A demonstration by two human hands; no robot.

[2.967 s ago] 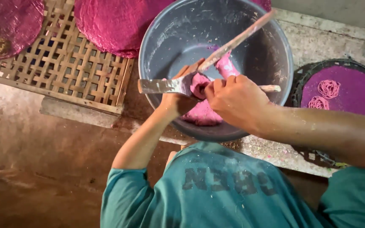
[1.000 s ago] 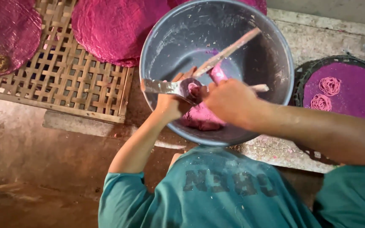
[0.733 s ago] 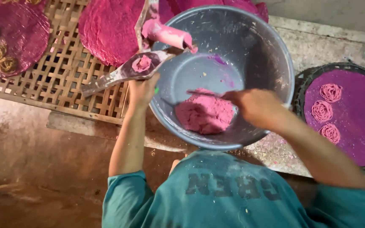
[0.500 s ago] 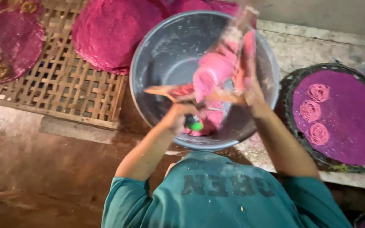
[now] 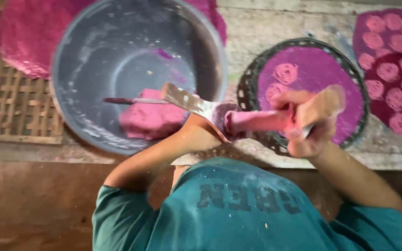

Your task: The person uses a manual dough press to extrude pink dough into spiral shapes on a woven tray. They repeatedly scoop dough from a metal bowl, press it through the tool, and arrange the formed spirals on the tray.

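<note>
Pink dough press is being gripped by right hand fingers closed around it, left hand clutching its metal lever, right of grey bowl.

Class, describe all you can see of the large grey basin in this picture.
The grey basin is a big round bowl, metal or plastic by its look, its inner wall smeared with whitish residue and pink specks. It sits upright on the work surface, partly over a woven bamboo mat and a pink sheet. Inside lie a lump of pink dough and a thin utensil. Neither hand touches it.
</note>
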